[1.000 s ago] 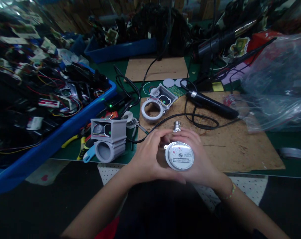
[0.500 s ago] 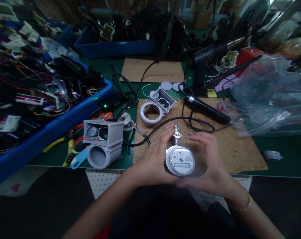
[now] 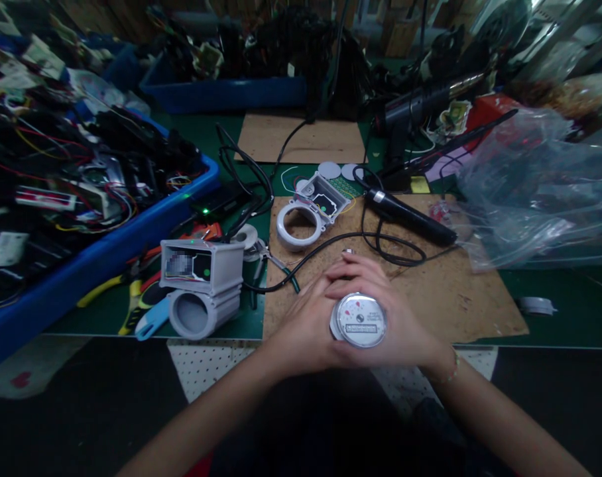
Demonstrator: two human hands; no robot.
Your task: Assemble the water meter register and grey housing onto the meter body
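Observation:
A round water meter (image 3: 361, 320) with a white dial, red marks and a number window faces up between my hands, near the table's front edge. My left hand (image 3: 308, 324) is closed around its left side. From the right, my right hand (image 3: 393, 318) wraps over the meter, its fingers lying across the top and reaching my left fingers. Only the tip of the metal pipe end (image 3: 349, 251) shows beyond the fingers. Ahead lies a grey ring-shaped housing (image 3: 298, 226) with a wired box part. A second grey housing (image 3: 201, 285) stands to the left.
Pliers (image 3: 132, 301) and a light-blue handle (image 3: 152, 319) lie left. A blue bin (image 3: 181, 205) full of wired parts borders the left side. A black corded tool (image 3: 413, 218) rests on the brown board (image 3: 460, 291). Plastic bags (image 3: 534, 192) and a heat gun (image 3: 415, 109) are at right.
My right hand has moved left and closed onto the meter, covering the metal fitting that showed before. My left hand still holds the meter. The view has shifted slightly.

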